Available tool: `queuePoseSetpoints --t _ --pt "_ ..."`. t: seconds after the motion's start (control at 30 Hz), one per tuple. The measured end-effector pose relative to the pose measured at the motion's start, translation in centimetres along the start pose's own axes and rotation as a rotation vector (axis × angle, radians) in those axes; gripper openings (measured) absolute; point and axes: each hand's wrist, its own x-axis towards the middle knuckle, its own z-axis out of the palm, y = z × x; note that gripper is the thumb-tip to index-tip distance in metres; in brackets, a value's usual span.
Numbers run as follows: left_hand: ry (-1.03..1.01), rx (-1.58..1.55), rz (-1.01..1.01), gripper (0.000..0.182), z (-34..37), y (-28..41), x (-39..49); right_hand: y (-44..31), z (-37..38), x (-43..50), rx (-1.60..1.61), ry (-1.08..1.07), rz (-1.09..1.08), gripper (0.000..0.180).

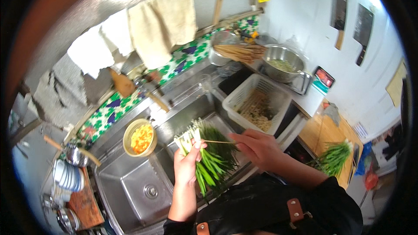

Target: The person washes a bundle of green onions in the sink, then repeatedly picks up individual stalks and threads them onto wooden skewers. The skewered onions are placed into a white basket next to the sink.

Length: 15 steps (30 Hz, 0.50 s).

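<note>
Over the right basin of a steel sink, my left hand (187,163) grips a bunch of leafy green stalks with pale ends (207,166), leaves hanging toward me. A thin tan strand (218,141) runs from the bunch to my right hand (258,147), whose fingers pinch its end; whether it is a tie or a stem I cannot tell. Behind the held bunch lies a larger heap of darker greens (222,137) with white ends, partly hidden by my hands. Another bunch of greens (336,158) rests on a wooden board at the right.
A yellow basket (127,143) of orange and yellow pieces sits by the left basin (130,199). A white plastic basket (233,96) of brownish food stands behind my right hand. Further back are a steel pot (284,75) and a phone (324,76). Cleavers (363,27) hang on the wall.
</note>
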Motion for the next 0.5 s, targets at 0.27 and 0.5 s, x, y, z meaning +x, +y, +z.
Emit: queuePoseSetpoints --t 0.27,0.5 --pt "-0.010 -0.087 -0.006 0.018 0.1 1.2 -0.9 -0.2 0.0 -0.3 -0.071 0.099 -0.110 0.021" --pt "-0.031 -0.092 -0.004 0.019 -0.1 1.4 -1.0 -0.6 -0.2 -0.4 -0.098 0.105 -0.108 0.018"
